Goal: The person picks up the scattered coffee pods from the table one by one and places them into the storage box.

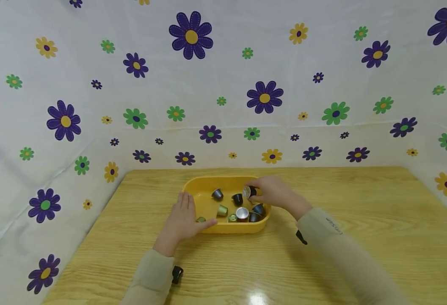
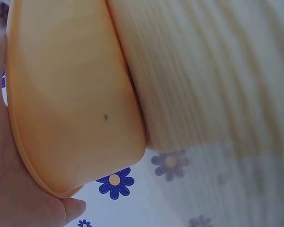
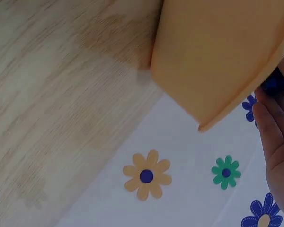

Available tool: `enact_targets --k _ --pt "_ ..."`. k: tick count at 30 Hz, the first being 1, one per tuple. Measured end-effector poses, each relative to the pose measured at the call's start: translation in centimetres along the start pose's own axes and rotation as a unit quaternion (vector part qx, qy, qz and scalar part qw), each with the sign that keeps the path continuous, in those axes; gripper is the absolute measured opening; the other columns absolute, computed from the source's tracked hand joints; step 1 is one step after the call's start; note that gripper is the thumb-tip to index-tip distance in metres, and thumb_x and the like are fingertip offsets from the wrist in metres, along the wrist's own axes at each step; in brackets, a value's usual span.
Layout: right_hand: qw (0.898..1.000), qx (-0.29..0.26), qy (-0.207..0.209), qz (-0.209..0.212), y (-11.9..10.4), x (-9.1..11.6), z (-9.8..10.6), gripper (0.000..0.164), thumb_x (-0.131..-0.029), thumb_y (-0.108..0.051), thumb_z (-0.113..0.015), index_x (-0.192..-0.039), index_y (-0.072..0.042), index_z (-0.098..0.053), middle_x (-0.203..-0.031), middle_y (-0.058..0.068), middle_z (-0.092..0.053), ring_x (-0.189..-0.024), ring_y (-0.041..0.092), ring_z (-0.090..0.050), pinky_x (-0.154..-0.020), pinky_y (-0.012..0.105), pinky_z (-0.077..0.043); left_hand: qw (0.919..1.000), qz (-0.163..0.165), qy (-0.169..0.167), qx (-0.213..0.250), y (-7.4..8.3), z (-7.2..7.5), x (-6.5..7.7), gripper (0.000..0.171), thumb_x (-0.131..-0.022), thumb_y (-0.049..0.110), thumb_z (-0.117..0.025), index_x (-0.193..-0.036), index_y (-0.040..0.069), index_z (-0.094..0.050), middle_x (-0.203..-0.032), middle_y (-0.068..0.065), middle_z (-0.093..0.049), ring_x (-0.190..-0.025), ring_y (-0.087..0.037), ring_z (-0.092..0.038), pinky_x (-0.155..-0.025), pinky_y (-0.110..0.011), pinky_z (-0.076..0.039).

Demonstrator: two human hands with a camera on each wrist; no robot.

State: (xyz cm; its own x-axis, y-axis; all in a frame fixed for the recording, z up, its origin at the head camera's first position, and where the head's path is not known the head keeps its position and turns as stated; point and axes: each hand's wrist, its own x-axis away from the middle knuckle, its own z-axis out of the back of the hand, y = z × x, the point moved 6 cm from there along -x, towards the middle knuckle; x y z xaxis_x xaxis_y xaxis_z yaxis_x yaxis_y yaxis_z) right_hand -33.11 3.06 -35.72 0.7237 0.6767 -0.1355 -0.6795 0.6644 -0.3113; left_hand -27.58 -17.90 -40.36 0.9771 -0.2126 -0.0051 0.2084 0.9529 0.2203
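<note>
A yellow oblong tray (image 1: 208, 228) stands on the wooden table, with several coffee capsules lying in it. My left hand (image 1: 181, 218) rests on the tray's left end, fingers straight and thumb stretched along the near rim. Over the tray's right end, my right hand (image 1: 274, 192) pinches a dark coffee capsule (image 1: 249, 192), its lid side turned left. Below that hand are dark capsules (image 1: 259, 209) at the right end. A black capsule (image 1: 237, 199), a grey one (image 1: 217, 194), a light green one (image 1: 222, 210) and a silver-lidded one (image 1: 242, 213) lie further left.
The wooden table (image 1: 223, 262) reaches back to a white flower-printed cloth (image 1: 223, 76), which also hangs at both sides. In the right wrist view, the tray's outer wall (image 3: 213, 61) rises beside the hand. A black strap end (image 1: 301, 237) hangs from the right sleeve.
</note>
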Motion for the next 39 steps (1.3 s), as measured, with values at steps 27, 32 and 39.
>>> enact_targets --k 27,32,39 --pt "0.998 -0.054 0.003 0.031 -5.3 -6.2 -3.8 0.041 -0.082 -0.016 -0.064 -0.119 -0.001 -0.055 -0.114 0.008 -0.058 -0.099 0.017 -0.056 -0.083 0.027 -0.045 1.0 0.002 -0.005 -0.008 0.3 -0.3 -0.3 0.113 -0.071 0.078 -0.032 -0.135 -0.012 -0.012 -0.141 -0.028 -0.005 -0.13 -0.037 0.004 -0.103 -0.048 -0.013" --pt "0.997 -0.065 0.008 0.031 -5.2 -5.2 -3.3 0.043 -0.083 -0.016 -0.063 -0.121 0.001 -0.053 -0.117 0.012 -0.056 -0.104 0.021 -0.054 -0.088 0.03 -0.042 0.9999 -0.008 -0.004 -0.01 0.7 -0.3 -0.6 0.112 -0.071 0.078 -0.031 -0.135 -0.013 -0.014 -0.141 -0.029 -0.005 -0.13 -0.038 0.002 -0.103 -0.049 -0.013" --pt "0.998 -0.06 0.016 0.011 -4.6 -2.8 -1.9 0.046 -0.084 -0.022 -0.062 -0.123 0.0 -0.051 -0.119 0.012 -0.054 -0.108 0.024 -0.051 -0.09 0.034 -0.04 0.9998 -0.009 -0.01 0.016 0.7 -0.3 -1.0 0.109 -0.074 0.073 -0.039 -0.136 -0.011 -0.011 -0.142 -0.027 -0.002 -0.13 -0.037 0.004 -0.101 -0.053 -0.013"
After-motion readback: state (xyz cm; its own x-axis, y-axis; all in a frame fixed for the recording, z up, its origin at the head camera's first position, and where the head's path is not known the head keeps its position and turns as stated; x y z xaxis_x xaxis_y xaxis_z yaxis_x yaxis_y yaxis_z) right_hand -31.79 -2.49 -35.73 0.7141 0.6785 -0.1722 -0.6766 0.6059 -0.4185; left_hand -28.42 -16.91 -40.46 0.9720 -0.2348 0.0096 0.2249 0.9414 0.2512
